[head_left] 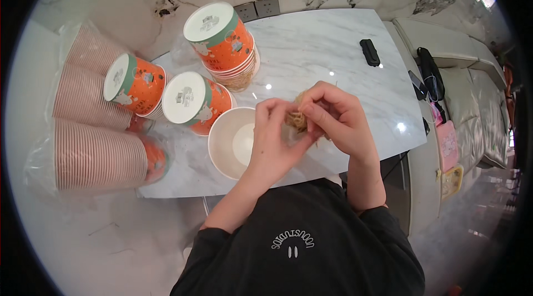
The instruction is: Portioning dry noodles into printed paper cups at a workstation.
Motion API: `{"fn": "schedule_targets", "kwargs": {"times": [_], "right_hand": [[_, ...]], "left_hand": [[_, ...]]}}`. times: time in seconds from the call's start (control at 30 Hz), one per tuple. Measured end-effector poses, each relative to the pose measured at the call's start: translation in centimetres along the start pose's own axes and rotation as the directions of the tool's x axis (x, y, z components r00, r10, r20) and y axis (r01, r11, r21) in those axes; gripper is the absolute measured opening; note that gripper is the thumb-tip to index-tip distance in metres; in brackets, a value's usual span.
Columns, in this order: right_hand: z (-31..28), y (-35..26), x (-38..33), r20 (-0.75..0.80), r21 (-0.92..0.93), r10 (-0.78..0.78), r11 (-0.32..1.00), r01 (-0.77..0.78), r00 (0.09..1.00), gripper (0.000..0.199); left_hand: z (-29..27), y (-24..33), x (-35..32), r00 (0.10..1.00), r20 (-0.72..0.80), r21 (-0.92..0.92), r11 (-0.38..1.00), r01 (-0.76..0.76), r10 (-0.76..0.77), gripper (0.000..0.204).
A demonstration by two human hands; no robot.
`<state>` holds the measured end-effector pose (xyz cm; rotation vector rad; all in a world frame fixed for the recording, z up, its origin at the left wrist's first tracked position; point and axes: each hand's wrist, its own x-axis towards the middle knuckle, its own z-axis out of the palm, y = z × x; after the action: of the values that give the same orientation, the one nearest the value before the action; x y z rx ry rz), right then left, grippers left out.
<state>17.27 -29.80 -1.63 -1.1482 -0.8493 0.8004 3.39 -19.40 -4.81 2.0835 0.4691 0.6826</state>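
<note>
My left hand [273,143] and my right hand [340,120] meet over the table, just right of an open white paper tub [220,149]. Between them is a small bundle of tan, straw-like strands [297,121]. Fingers and thumb of the left hand curl around its left side. The right hand pinches it from the right, its fingertips folded together. Part of the bundle is hidden behind my fingers. The tub stands upright, and its white inside shows beside my left wrist.
Orange-and-green paper tubs stand upside down in a tall stack [225,46], with two shorter ones [204,104] [141,85] nearby. Plastic-wrapped tub sleeves [100,154] lie at the left. A black case [369,53] sits far right on the marble table [311,35], before a pale sofa [461,90].
</note>
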Motion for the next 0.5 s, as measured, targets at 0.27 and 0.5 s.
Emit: {"fn": "schedule_targets", "kwargs": {"times": [0.27,0.5], "right_hand": [[-2.1,0.1,-2.2,-0.106,-0.118,0.049,0.991,-0.062,0.993,0.010],[-1.9,1.4,-2.2,-0.057,-0.293,0.120,0.947,-0.131,0.991,0.039]], "left_hand": [[0.5,-1.8,1.3,0.966,-0.059,-0.393,0.895,0.209,-0.252,0.013],[2.3,-2.6,0.9,0.993,0.098,-0.468,0.878,0.101,-0.062,0.018]]}}
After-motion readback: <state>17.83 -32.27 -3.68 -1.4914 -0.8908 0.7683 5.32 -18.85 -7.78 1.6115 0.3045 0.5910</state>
